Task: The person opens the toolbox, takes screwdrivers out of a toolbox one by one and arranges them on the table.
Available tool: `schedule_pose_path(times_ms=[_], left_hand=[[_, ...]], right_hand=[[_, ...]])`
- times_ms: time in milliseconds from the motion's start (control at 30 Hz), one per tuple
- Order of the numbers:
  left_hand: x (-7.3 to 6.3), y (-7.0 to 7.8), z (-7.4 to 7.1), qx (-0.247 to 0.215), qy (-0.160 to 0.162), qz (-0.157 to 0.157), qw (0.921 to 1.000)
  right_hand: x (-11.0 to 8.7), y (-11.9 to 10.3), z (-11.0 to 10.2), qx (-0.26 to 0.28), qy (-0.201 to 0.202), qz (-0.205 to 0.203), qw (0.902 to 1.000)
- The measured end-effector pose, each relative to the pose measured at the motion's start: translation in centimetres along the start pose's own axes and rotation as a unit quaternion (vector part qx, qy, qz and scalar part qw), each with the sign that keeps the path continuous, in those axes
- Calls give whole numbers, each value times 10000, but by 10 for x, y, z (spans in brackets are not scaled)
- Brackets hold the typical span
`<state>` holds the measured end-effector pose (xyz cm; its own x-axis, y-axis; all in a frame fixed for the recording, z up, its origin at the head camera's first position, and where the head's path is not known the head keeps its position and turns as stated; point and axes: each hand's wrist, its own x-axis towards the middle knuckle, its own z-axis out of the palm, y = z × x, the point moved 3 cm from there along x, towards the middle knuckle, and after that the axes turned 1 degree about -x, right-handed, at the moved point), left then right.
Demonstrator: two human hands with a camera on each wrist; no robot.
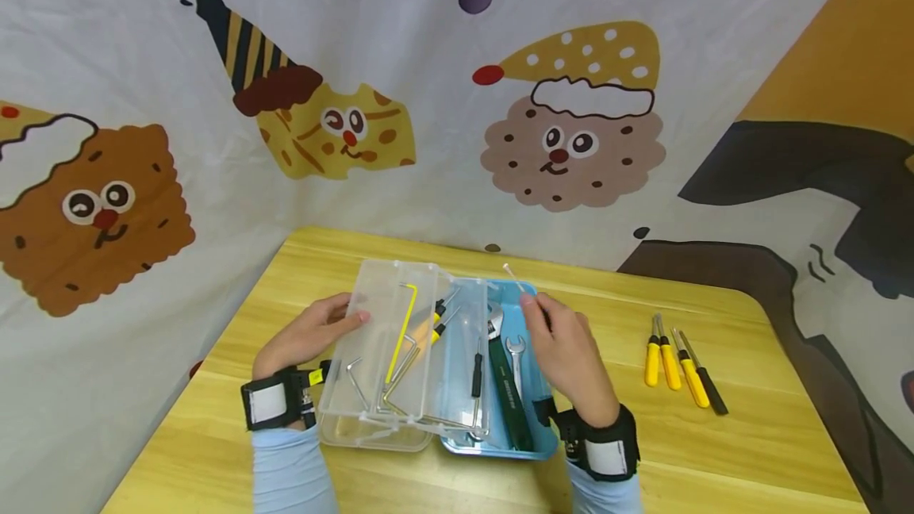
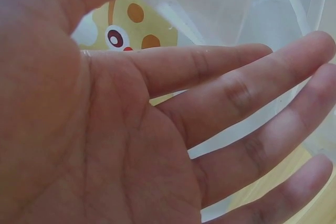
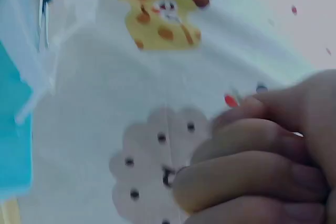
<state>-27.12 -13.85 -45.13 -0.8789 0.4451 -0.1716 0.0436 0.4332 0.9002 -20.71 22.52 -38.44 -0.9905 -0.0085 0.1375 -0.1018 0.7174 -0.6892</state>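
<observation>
My left hand (image 1: pixel 310 331) holds the left edge of a tilted translucent plastic tray (image 1: pixel 371 300), thumb on its face; in the left wrist view its other fingers extend nearly straight. Inside lie a yellow hex key (image 1: pixel 402 331) and several metal ones. Beyond, to the right, is a blue toolbox (image 1: pixel 450 387) with a green-handled adjustable wrench (image 1: pixel 508 395) and an open-end spanner (image 1: pixel 517 355). Above its right side my right hand (image 1: pixel 567 351) grips a screwdriver (image 1: pixel 512 276); the thin shaft points up and left, and the curled fingers hide most of the handle.
Several screwdrivers (image 1: pixel 670 363), mostly yellow-handled, lie on the wooden table (image 1: pixel 764 419) to the right. A clear plastic lid (image 1: pixel 374 439) sits under the tilted tray. A cartoon-printed cloth (image 1: pixel 443 205) hangs behind the table.
</observation>
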Motion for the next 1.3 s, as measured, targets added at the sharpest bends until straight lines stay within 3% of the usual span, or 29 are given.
schedule_pose_path(times_ms=[200, 300, 400, 633, 900, 1067, 1300], left_hand=[[1, 1, 1, 49, -7, 102, 9999], [1, 1, 0, 39, 13, 96, 9999], [1, 1, 0, 31, 7, 67, 10000], [0, 1, 0, 60, 35, 62, 10000], [1, 1, 0, 66, 8, 127, 9999], [3, 2, -1, 24, 36, 147, 9999], [2, 3, 0, 21, 21, 151, 9999]], right_hand=[[2, 34, -41, 392, 1420, -53, 9891], [0, 58, -61, 427, 1862, 377, 9809], [-6, 83, -80, 406, 2020, 887, 9745], [-17, 142, -109, -242, 1721, 1746, 9692], [-29, 203, -111, -750, 471, 2615, 9611], [-31, 225, -109, -709, 231, 2933, 9531], [-33, 241, -105, -601, -106, 3067, 9498]])
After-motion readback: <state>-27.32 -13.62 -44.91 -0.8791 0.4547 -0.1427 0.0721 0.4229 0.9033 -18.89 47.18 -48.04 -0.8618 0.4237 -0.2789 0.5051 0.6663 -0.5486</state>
